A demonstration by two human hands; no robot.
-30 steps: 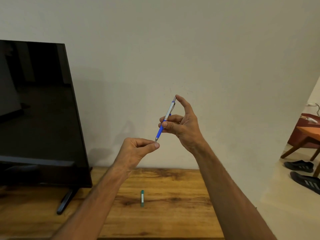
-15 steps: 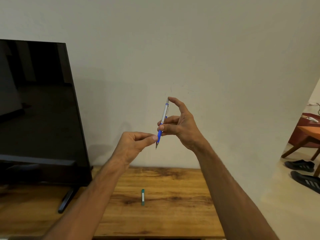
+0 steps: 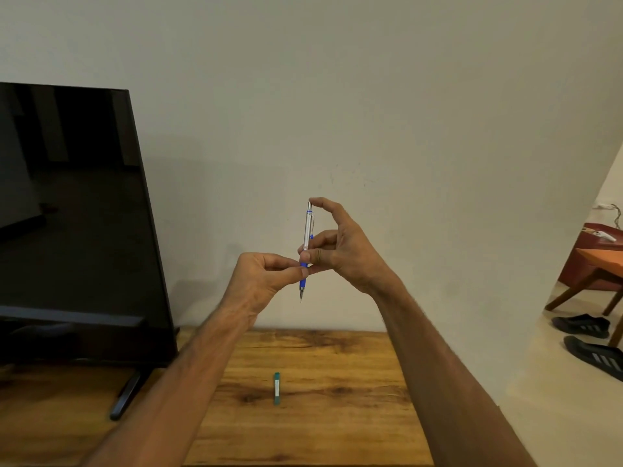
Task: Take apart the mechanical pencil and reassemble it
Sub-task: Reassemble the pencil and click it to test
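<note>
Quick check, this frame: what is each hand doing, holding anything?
Left hand: fingertips pinched on the blue grip of the mechanical pencil.
Right hand: holding the same pencil nearly upright, index finger on its top end.

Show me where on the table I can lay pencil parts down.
Bare wood on the table lies right of the small green tube, out to the table's right edge, and along the back by the wall. The left end is crowded by the monitor and its foot.
</note>
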